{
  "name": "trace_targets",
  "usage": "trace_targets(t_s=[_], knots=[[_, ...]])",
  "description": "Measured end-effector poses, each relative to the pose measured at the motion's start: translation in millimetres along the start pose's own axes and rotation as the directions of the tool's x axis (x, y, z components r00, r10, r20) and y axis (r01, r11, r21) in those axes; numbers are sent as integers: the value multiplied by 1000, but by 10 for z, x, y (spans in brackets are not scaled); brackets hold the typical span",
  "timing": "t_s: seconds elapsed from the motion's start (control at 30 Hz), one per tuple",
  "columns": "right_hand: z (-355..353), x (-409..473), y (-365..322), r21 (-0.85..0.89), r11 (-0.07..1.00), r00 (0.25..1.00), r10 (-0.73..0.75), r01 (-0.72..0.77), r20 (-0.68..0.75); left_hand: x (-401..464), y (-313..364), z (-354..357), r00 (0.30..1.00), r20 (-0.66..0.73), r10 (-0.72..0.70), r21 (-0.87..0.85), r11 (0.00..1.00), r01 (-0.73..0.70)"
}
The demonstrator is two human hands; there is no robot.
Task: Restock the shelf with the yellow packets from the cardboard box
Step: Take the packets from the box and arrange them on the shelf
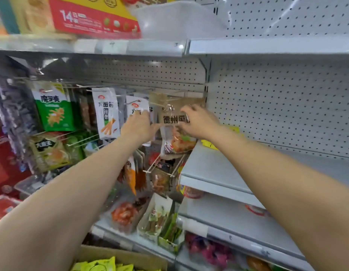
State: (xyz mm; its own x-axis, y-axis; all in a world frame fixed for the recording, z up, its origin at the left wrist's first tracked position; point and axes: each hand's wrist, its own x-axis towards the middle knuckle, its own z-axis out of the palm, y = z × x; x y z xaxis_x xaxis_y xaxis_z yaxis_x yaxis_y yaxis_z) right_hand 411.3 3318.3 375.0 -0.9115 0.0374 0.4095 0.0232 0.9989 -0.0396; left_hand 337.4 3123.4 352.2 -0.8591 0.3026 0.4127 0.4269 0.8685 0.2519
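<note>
Both bare forearms reach up and forward from the bottom corners, converging on the hanging snacks below the grey shelf (267, 46) that runs above the hands. To the right of the right hand stands pegboard (287, 106), with a bare lower shelf (214, 169) under that wrist. A red and yellow carton (81, 14) sits on the top level, up and left of both hands.

At the bottom edge, below the left forearm, the cardboard box (130, 257) shows its brown wall, with yellow packets (103, 266) lying inside it, well apart from both hands. One more scrap of yellow (209, 144) lies on the lower shelf just under the right wrist; what it is cannot be told.

The left hand (139, 127) is seen from the back, wrist straight, fingers bent onto the left edge of a clear bag (172, 122) printed with dark characters, gripping it. The right hand (199, 120) comes in from the other side, knuckles up, fingers and thumb curled and pinching the bag's right edge near its top. The bag hangs between the two hands, its top just under the pegs (160, 100).

Left of the left hand hang a white pack (107, 112) and, further left, a green pack (54, 106).
</note>
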Motion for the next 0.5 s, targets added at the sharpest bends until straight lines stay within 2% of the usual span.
trace_targets(t_s=[0.27,0.5], knots=[[164,-284,-1117,80,989,990,-128,123,64,-861,-924,-504,988,-24,-152,101,983,153],[617,-468,-1669,119,976,960,-203,183,191,-1451,-1395,-454,970,39,-241,137,962,234]])
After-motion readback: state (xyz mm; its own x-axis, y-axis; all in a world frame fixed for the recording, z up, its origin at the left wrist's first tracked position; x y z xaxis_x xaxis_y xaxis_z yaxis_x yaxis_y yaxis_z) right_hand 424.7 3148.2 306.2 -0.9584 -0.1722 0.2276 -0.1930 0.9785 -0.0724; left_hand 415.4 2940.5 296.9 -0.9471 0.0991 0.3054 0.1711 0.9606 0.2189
